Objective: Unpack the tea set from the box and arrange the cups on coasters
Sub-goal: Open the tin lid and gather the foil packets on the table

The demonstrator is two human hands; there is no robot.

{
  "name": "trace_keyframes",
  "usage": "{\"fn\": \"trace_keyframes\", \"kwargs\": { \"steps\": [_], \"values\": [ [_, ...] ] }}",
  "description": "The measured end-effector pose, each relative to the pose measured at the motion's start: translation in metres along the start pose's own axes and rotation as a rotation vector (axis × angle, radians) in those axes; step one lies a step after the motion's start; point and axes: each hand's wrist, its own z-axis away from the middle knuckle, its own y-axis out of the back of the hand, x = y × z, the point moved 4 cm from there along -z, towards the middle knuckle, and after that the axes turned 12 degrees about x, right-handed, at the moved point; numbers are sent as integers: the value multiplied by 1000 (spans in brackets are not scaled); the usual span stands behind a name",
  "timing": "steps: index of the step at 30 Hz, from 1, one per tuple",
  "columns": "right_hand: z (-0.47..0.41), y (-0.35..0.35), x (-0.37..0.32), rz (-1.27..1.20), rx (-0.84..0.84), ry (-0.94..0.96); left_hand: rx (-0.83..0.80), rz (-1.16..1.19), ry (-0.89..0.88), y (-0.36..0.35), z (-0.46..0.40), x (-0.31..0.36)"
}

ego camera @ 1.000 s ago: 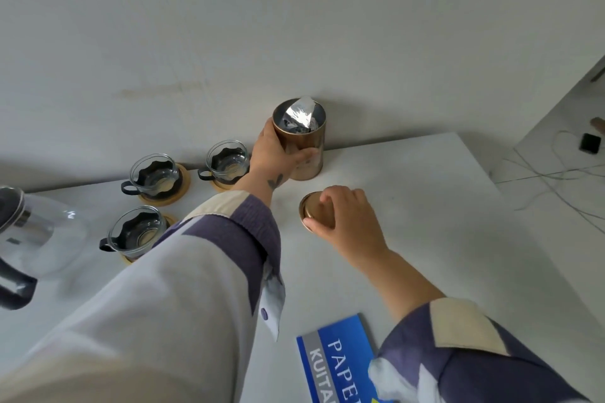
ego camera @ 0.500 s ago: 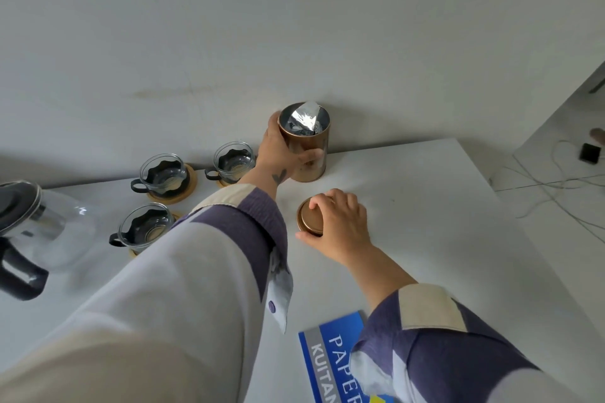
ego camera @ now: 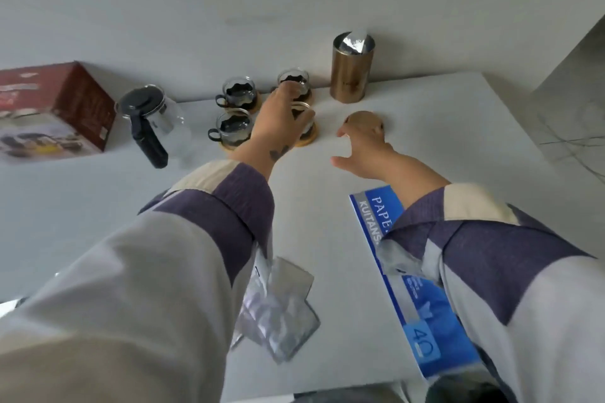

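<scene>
Several glass cups with black holders stand on round wooden coasters near the wall: back left cup (ego camera: 239, 91), back right cup (ego camera: 294, 79), front left cup (ego camera: 230, 126). My left hand (ego camera: 278, 121) covers the front right cup (ego camera: 302, 107) on its coaster (ego camera: 309, 137), thumb curled round the cup's side, fingertips reaching the back right cup. My right hand (ego camera: 361, 149) hovers with spread fingers just before the gold lid (ego camera: 361, 118), which lies flat on the table. The red tea set box (ego camera: 55, 108) stands at far left beside the glass teapot (ego camera: 150, 114).
An open gold tin (ego camera: 352, 72) with a foil bag inside stands against the wall, right of the cups. A blue paper booklet (ego camera: 412, 275) lies under my right sleeve. Crumpled clear plastic wrap (ego camera: 278, 307) lies near the table's front. The white table's edge (ego camera: 510, 114) is on the right.
My left hand let go of the gold tin and moved left onto the cups. My right hand released the lid and opened. The view swung left, bringing the box into sight.
</scene>
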Motion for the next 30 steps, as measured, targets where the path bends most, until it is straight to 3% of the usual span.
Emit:
{"fn": "trace_keyframes", "kwargs": {
  "steps": [6,11,16,20,24,30],
  "values": [
    [97,-42,-44,61,-290,35,-149,-193,79,44,112,-64],
    [153,-87,-70,175,-369,76,-320,-392,286,76,200,-118],
    [180,-110,-82,145,-337,91,-414,-541,371,103,261,-146],
    [190,-120,-84,232,-201,68,-435,-450,441,109,274,-162],
    [188,-123,-86,135,-212,-91,-445,-504,396,114,271,-165],
    [199,-132,-110,-57,-144,-182,-403,-533,310,123,268,-166]
  ]
}}
